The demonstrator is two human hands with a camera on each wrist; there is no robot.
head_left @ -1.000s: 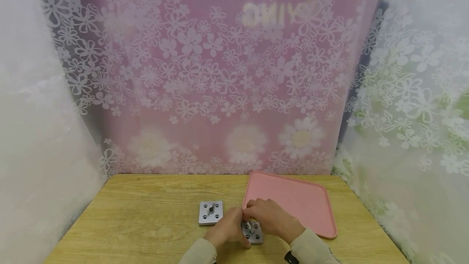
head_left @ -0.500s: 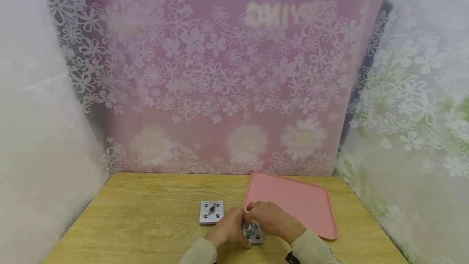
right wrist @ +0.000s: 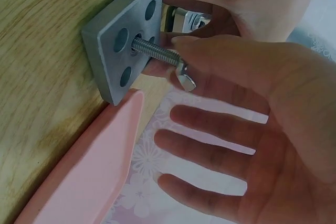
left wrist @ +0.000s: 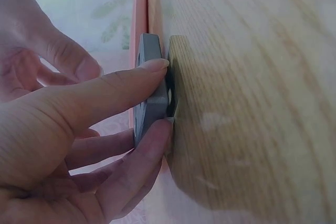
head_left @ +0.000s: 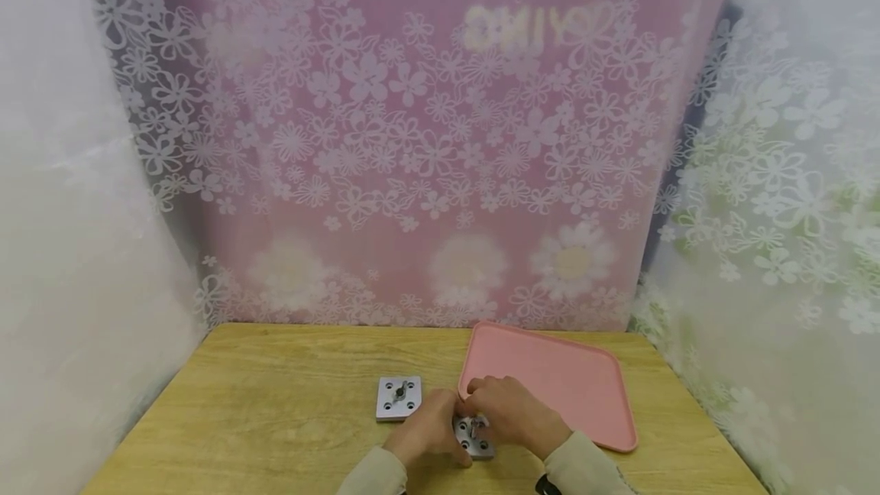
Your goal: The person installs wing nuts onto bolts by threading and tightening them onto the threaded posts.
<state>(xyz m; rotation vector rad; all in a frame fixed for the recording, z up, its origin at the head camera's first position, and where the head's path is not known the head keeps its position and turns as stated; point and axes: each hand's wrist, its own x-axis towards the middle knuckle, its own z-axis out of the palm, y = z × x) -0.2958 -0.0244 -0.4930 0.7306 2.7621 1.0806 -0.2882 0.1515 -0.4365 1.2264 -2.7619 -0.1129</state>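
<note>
My left hand (head_left: 429, 428) grips a square grey metal plate (right wrist: 132, 22) by its edges, thumb on one edge and fingers on another. The plate stays close over the wooden table. Several round holes surround a threaded rod (right wrist: 155, 52) that sticks out from its middle. At the rod's outer end sits a small shiny wing nut (right wrist: 186, 81). Thumb and forefinger of my right hand (head_left: 516, 411) pinch this nut, while the other fingers spread loosely. Left of my hands, a second plate (head_left: 383, 399) lies flat, its wing nut (head_left: 399, 394) down near the surface.
A pink tray (head_left: 557, 373) lies at the right, just beyond my right hand. The wooden table (head_left: 275, 403) carries everything. Floral curtains (head_left: 412, 136) hang behind it and along both sides.
My right hand's fingers shift slightly around the wing nut. My left hand and the plate keep their place; the whole view drifts a little.
</note>
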